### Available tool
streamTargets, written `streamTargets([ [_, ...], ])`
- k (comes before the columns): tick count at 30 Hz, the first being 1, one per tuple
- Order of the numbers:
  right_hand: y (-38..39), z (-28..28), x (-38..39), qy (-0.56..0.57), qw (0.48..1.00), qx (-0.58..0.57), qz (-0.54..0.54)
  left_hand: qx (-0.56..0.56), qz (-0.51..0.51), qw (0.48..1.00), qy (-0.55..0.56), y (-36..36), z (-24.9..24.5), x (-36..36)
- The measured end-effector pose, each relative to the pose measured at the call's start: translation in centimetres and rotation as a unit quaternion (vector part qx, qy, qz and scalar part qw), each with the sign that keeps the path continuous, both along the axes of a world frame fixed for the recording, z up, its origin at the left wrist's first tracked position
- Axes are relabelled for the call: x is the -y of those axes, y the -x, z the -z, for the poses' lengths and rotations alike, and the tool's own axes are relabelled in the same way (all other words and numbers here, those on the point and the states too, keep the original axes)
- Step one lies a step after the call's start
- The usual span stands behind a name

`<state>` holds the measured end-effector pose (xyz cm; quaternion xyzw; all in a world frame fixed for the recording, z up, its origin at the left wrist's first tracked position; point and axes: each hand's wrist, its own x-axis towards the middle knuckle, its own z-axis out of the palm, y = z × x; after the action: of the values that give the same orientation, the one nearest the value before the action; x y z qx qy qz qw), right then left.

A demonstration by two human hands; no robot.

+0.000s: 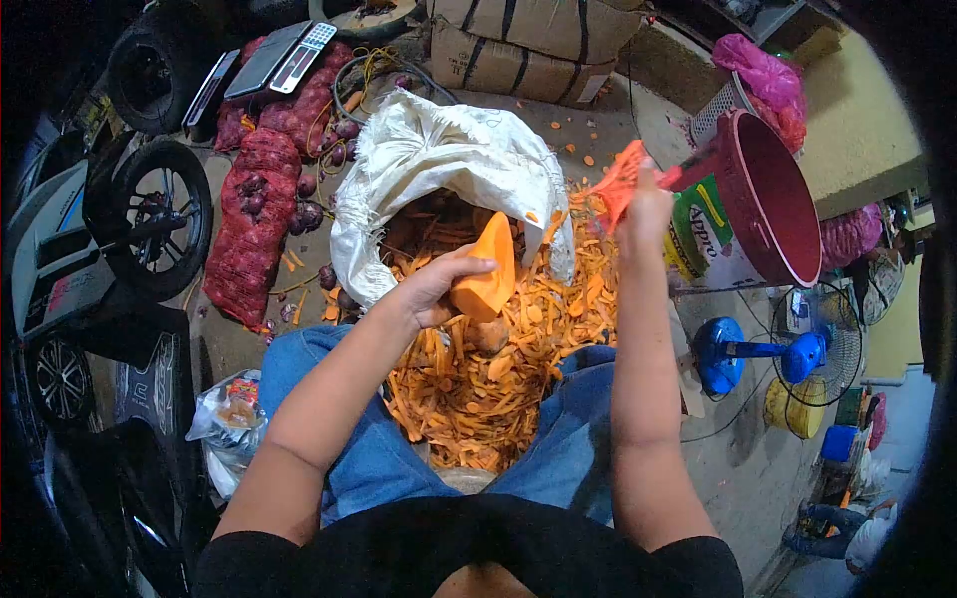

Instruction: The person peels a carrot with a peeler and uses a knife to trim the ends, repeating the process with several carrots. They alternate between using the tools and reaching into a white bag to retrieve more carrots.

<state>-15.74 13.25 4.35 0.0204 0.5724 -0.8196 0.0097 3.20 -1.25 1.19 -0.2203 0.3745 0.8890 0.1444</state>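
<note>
My left hand (436,289) is closed around a peeled carrot (488,269), bright orange with flat cut faces, its narrow end pointing up and away. It hangs over a heap of orange peelings and slices (478,399) between my knees. My right hand (646,209) is raised to the right, apart from the carrot, gripping a red-orange plastic peeler (620,187) that is blurred; its blade cannot be made out. Beyond my left hand, a white woven sack (449,140) lies with its mouth toward me, peelings spilling from it.
A dark red bucket (733,209) stands tilted in view at the right, near my right hand. Red net sacks of onions (257,219) lie at the left, with a scale (279,62) on top. Motorbikes (150,229) line the left; a blue fan (763,349) stands at the right.
</note>
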Motion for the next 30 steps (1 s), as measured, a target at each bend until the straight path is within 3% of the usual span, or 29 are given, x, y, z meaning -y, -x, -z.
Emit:
streamTargets([
  [2, -2.1, 0.8, 1.6, -0.009, 0.997, -0.014, -0.071, -0.002, -0.002, 0.999, -0.048, 0.2, 0.1, -0.1],
  [4, -4.0, 1.1, 2.9, -0.063, 0.983, 0.046, -0.164, -0.025, -0.035, 0.984, -0.174, 0.8, 0.2, -0.4],
  [5, -5.3, 1.0, 3.5, -0.057, 0.978, 0.065, -0.190, -0.025, -0.035, 0.984, -0.174, 0.9, 0.4, -0.7],
  [7, -6.7, 2.4, 4.8, -0.089, 0.983, -0.056, -0.149, -0.032, -0.030, 0.986, -0.163, 1.2, 0.9, -1.0],
  [9, -7.4, 3.3, 4.7, -0.132, 0.976, -0.099, -0.144, -0.015, -0.056, 0.979, -0.197, 1.5, 1.3, -1.0],
  [13, -7.8, 2.8, 4.6, -0.211, 0.948, -0.220, -0.094, -0.019, -0.087, 0.985, -0.149, 1.6, 0.7, -1.3],
  [14, -7.8, 2.2, 4.2, -0.304, 0.926, -0.209, -0.083, -0.004, -0.072, 0.990, -0.120, 1.3, 0.8, -1.7],
  [23, -7.2, 1.5, 3.9, -0.387, 0.899, -0.199, -0.041, -0.003, -0.057, 0.997, -0.045, 1.0, 0.3, -1.7],
  [27, -5.8, 3.4, 3.9, -0.356, 0.913, -0.194, -0.044, -0.020, -0.078, 0.994, -0.068, 1.2, 0.6, -2.0],
  [30, -3.1, 3.8, 2.6, -0.355, 0.924, -0.138, 0.040, -0.029, -0.063, 0.996, -0.057, 0.8, 0.2, -2.2],
])
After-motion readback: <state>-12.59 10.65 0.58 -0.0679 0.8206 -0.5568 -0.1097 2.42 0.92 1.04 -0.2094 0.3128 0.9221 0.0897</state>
